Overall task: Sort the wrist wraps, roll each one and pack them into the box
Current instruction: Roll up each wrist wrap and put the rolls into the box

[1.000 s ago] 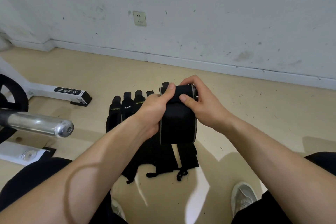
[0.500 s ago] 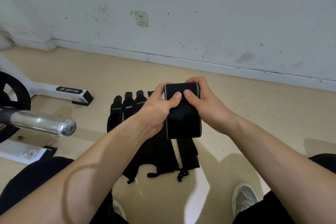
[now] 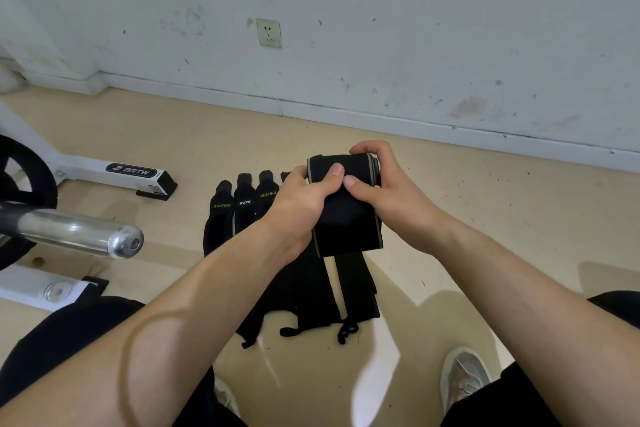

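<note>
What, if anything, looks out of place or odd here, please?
Nothing looks damaged or spilled. The laid-out wraps sit in a row, their near ends overlapping untidily, loops straggling. Left hand and right hand grip a half-rolled wrap, its tail hanging.

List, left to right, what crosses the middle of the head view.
Chrome barbell end → leftmost flat wrist wrap → left hand → partly rolled wrist wrap → right hand.
</note>
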